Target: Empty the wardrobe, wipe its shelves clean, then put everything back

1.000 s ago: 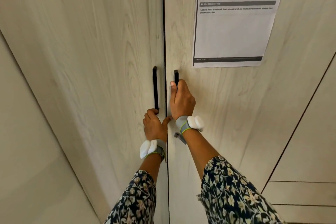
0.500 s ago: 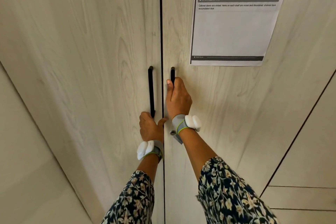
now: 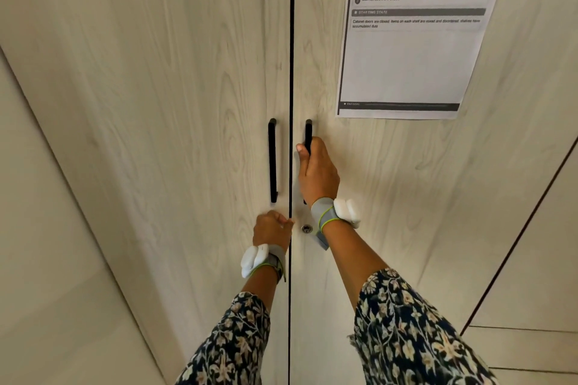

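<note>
— Where is the wardrobe [image 3: 156, 103] found, and is it opened?
— It is straight ahead. Both doors are seen closed, so nothing is emptied yet.
— Why is the right handle [image 3: 308, 131] held?
— It is gripped by the right hand [image 3: 317, 175], probably so that the door can be pulled.
— And the left hand [image 3: 271, 228]?
— It is curled just below the left handle [image 3: 272, 159], beside the seam. Whether anything is held cannot be told.

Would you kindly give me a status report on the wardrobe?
Right grip holds right door handle. Left grip curled below left handle, hold unclear. Wardrobe doors closed; nothing blocking.
</note>
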The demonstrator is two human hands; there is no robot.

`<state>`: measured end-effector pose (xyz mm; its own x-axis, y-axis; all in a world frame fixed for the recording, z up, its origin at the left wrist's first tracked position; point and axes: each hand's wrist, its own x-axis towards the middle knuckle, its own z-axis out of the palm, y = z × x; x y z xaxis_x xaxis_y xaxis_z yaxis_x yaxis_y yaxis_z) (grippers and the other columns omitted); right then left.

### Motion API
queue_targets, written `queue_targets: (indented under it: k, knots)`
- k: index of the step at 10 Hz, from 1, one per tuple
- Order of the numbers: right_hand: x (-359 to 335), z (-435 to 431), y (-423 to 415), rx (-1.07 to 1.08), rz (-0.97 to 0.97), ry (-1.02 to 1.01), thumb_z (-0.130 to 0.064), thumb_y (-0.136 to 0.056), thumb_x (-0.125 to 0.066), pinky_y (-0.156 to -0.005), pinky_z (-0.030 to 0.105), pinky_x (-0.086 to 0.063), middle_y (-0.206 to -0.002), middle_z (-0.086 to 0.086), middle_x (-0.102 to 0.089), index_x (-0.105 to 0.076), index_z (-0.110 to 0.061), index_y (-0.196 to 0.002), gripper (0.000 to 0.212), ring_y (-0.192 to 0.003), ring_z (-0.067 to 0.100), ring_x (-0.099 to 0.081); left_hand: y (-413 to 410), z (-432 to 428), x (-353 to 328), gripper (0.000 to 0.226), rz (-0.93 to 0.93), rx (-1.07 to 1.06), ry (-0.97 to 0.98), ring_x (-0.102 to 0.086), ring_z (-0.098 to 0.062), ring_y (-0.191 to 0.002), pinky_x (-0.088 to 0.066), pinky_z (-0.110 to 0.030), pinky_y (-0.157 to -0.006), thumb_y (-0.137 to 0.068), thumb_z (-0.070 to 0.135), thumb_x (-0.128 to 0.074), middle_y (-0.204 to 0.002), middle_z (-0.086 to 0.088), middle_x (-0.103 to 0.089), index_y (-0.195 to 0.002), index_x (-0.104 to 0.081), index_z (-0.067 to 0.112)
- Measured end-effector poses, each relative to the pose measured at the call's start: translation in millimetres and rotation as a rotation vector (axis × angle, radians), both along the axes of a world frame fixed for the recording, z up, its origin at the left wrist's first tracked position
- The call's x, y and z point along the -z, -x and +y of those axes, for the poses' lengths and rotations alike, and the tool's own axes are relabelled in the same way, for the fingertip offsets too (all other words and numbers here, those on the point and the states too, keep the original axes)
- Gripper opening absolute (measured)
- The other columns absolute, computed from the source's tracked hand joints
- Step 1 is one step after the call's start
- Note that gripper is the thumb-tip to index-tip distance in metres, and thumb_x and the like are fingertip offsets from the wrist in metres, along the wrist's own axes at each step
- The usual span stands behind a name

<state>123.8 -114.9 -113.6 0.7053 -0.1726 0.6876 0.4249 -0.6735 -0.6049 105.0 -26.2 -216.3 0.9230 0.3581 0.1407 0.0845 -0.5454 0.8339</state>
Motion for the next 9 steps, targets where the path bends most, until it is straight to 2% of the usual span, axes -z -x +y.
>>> queue_targets:
  k: [1,3,4,5,6,7,8,9]
  knots:
    - [2,-3,4,-0.089,0.051,-0.019,-0.035,-0.100,-0.035,-0.064,0.028,-0.037,-0.103,0.001,-0.062,-0.049,-0.014,-0.108,0.027,-0.086,0.027,-0.058,11,-4,2,0.011,0.054,0.050,0.038,-0.062,-0.029,-0.093,-0.041,-0.023,-0.069,-0.085,0.018,-0.065,-0.099,-0.014,-0.066,-0.080,-0.056,0.014]
    - [8,-14,10,-0.234,0.300,-0.015,-0.022,-0.099,-0.040,-0.071,0.030,-0.044,-0.113,0.007,-0.061,-0.044,-0.014,-0.120,0.023,-0.096,0.032,-0.061,41,6,5,0.009,0.138,0.089,0.097,-0.059,-0.027,-0.104,-0.042,-0.023,-0.081,-0.091,0.021,-0.057,-0.111,-0.011,-0.065,-0.095,-0.057,0.013]
    - [28,-15,34,-0.214,0.424,-0.035,-0.019,-0.098,-0.045,-0.089,0.031,-0.041,-0.130,0.017,-0.050,-0.041,-0.004,-0.133,0.038,-0.117,0.034,-0.052,56,21,-7,0.023,0.191,0.133,0.106,-0.057,-0.026,-0.111,-0.042,-0.025,-0.091,-0.093,0.024,-0.054,-0.117,-0.009,-0.063,-0.109,-0.061,0.009]
    - [35,-10,55,-0.218,0.523,-0.044,-0.026,-0.098,-0.046,-0.102,0.031,-0.035,-0.143,0.017,-0.035,-0.031,-0.003,-0.143,0.053,-0.128,0.033,-0.043,68,30,-18,0.025,0.192,0.151,0.160,-0.058,-0.028,-0.111,-0.045,-0.031,-0.096,-0.092,0.027,-0.055,-0.118,-0.011,-0.063,-0.110,-0.061,0.010]
    - [31,-3,75,-0.252,0.652,-0.068,-0.038,-0.097,-0.045,-0.109,0.035,-0.034,-0.151,0.013,-0.024,-0.022,-0.007,-0.149,0.064,-0.135,0.030,-0.034,76,35,-42,0.030,0.177,0.172,0.296,-0.060,-0.027,-0.103,-0.050,-0.034,-0.092,-0.093,0.027,-0.055,-0.113,-0.010,-0.063,-0.113,-0.060,0.006]
    - [18,-8,92,-0.269,0.611,-0.165,-0.039,-0.097,-0.044,-0.110,0.033,-0.032,-0.149,0.011,-0.032,-0.031,-0.009,-0.146,0.059,-0.134,0.028,-0.037,85,33,-65,0.033,0.152,0.169,0.432,-0.059,-0.022,-0.087,-0.049,-0.029,-0.072,-0.095,0.025,-0.052,-0.104,-0.009,-0.058,-0.115,-0.058,-0.001]
    - [-7,-14,112,-0.306,0.581,-0.284,-0.041,-0.097,-0.044,-0.106,0.037,-0.037,-0.134,0.011,-0.052,-0.052,-0.011,-0.129,0.045,-0.125,0.029,-0.047,97,32,-105,0.027,0.063,0.168,0.515,-0.057,-0.017,-0.075,-0.043,-0.027,-0.061,-0.097,0.027,-0.048,-0.103,-0.010,-0.057,-0.101,-0.060,0.002]
    - [-19,-19,123,-0.372,0.567,-0.429,-0.043,-0.096,-0.045,-0.101,0.040,-0.042,-0.124,0.009,-0.060,-0.059,-0.015,-0.117,0.038,-0.116,0.027,-0.054,105,32,-120,0.031,0.036,0.195,0.547,-0.059,-0.020,-0.084,-0.044,-0.029,-0.070,-0.098,0.029,-0.044,-0.107,-0.008,-0.059,-0.101,-0.062,0.004]
